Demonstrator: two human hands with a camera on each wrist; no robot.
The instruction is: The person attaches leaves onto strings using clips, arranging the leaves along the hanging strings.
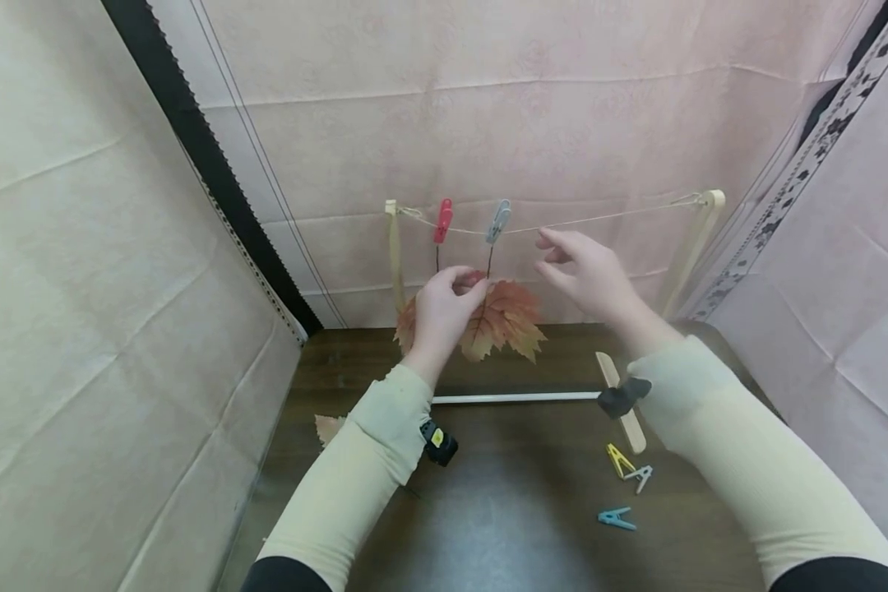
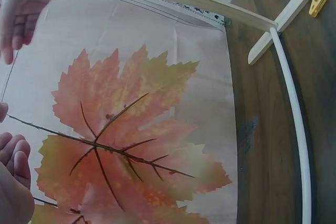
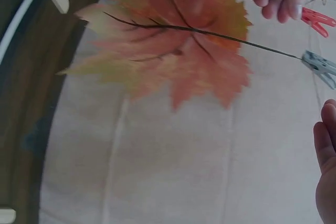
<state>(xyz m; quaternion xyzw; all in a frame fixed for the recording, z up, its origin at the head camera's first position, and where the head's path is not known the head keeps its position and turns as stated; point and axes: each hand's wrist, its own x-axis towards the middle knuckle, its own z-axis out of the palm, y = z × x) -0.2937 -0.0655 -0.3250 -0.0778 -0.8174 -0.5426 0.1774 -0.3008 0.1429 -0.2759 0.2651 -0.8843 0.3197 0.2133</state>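
Creased, pale pink cloth hangs behind your dark, wood-grained table. Smooth, pale wooden posts carry a thin string. Your left hand has its fingers loosely bent beside a dark, wiry stem; I cannot tell whether they touch it. Your right hand is near the string, thumb and forefinger apart. The jagged, orange-and-yellow leaf hangs by that stem from a grey clothespin; beside it, a red clothespin grips the string too. On your black wrist camera, a yellow label is too small to read.
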